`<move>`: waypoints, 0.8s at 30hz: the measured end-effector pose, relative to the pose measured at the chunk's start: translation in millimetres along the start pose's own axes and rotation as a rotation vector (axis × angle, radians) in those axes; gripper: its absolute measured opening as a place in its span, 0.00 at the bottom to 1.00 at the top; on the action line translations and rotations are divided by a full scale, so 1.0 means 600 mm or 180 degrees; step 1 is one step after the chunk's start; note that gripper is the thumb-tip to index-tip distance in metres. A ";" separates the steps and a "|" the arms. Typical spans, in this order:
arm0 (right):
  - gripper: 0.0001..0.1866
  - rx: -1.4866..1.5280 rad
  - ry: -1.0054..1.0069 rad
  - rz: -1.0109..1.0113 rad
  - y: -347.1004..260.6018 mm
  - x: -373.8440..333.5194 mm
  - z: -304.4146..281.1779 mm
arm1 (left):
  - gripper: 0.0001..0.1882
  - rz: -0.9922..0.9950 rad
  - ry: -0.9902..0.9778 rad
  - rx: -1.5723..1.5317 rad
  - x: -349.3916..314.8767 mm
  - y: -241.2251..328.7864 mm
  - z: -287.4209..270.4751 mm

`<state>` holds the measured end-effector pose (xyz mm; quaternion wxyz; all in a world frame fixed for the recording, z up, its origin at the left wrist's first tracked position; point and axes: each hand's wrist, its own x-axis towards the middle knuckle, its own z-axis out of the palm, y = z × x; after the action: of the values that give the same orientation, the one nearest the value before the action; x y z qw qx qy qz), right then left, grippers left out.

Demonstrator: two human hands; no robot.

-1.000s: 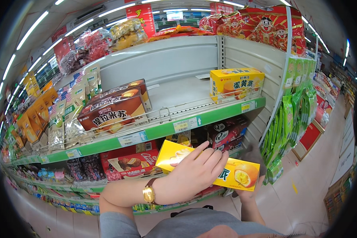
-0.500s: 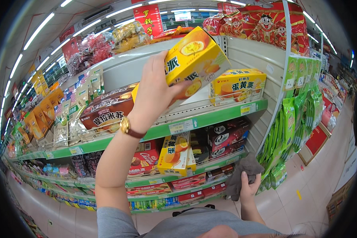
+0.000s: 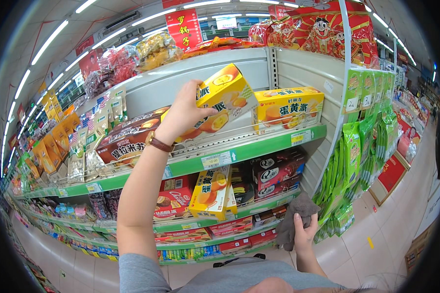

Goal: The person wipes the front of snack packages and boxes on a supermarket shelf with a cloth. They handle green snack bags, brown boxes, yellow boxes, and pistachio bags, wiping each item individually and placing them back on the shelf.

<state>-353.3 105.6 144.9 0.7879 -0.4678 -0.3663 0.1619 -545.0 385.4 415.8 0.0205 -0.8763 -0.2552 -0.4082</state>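
Note:
My left hand (image 3: 187, 113) grips a yellow snack box (image 3: 226, 100) with pictures of round pies on it. The box tilts, its right end raised, over the upper shelf (image 3: 200, 165) with its green front strip. Right of it, a similar yellow box (image 3: 289, 108) stands upright behind the wire rail. A brown box (image 3: 127, 139) sits on the same shelf, left of my wrist. Lower down at the right, my right hand (image 3: 305, 232) is closed on a grey cloth (image 3: 298, 215), which hangs from the fingers.
On the shelf below stand leaning yellow boxes (image 3: 211, 193), red boxes (image 3: 173, 198) and dark boxes (image 3: 278, 168). Green bags (image 3: 349, 151) hang at the right side of the unit. Bagged snacks (image 3: 85, 146) line the left. Red gift packs (image 3: 322, 29) lie on top.
My left hand has lowered the yellow box toward the upper shelf and away from me. The right hand still holds the cloth in about the same place.

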 end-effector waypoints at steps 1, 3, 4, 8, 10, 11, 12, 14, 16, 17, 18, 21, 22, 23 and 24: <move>0.16 -0.0029 -0.0015 -0.0001 0.001 0.002 -0.001 | 0.38 -0.0041 -0.0113 -0.0100 0.004 -0.004 -0.001; 0.16 -0.0029 -0.0030 0.0014 0.002 0.004 -0.003 | 0.38 -0.0261 -0.0384 -0.0276 0.012 -0.004 -0.011; 0.15 -0.0002 -0.0031 0.0024 0.003 0.004 -0.003 | 0.37 -0.0369 -0.0520 -0.0365 0.017 -0.001 -0.016; 0.15 0.0050 -0.0151 0.0067 0.004 0.008 -0.002 | 0.36 -0.0752 -0.0956 -0.0227 0.035 0.011 -0.028; 0.15 0.0045 -0.0158 0.0050 0.003 0.008 0.001 | 0.36 -0.0942 -0.1184 -0.0121 0.048 0.009 -0.033; 0.15 0.0043 -0.0165 0.0040 0.002 0.008 0.001 | 0.36 -0.1071 -0.1189 -0.0203 0.053 0.006 -0.034; 0.15 -0.0011 -0.0171 0.0000 0.006 0.008 -0.002 | 0.36 -0.1198 -0.1194 -0.0285 0.058 0.002 -0.035; 0.15 -0.0104 -0.0171 -0.0080 0.017 0.007 -0.008 | 0.35 -0.1353 -0.1096 -0.0435 0.061 0.000 -0.040; 0.15 -0.0064 -0.0178 -0.0062 0.017 0.008 -0.008 | 0.36 -0.1280 -0.1023 -0.0243 0.063 -0.005 -0.043; 0.15 -0.0060 -0.0173 -0.0052 0.017 0.007 -0.010 | 0.37 -0.1239 -0.0993 -0.0165 0.064 -0.006 -0.040; 0.15 -0.0038 -0.0132 -0.0018 0.017 0.006 -0.010 | 0.37 -0.1224 -0.1053 -0.0177 0.066 -0.002 -0.039; 0.15 0.0011 -0.0079 0.0076 0.015 0.003 -0.007 | 0.38 -0.1286 -0.0947 0.0145 0.073 0.005 -0.028; 0.15 0.0012 -0.0090 0.0094 0.012 0.003 -0.006 | 0.38 -0.1300 -0.0907 0.0231 0.076 0.002 -0.022; 0.15 0.0013 -0.0096 0.0099 0.010 0.004 -0.006 | 0.37 -0.1303 -0.0857 0.0313 0.081 -0.004 -0.015; 0.15 -0.0016 -0.0094 0.0070 0.010 0.004 -0.006 | 0.37 -0.1306 -0.0806 0.0396 0.086 -0.009 -0.008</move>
<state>-348.5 107.8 139.5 0.7793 -0.4714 -0.3731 0.1765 -522.9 411.5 455.5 -0.0411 -0.8473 -0.4530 -0.2742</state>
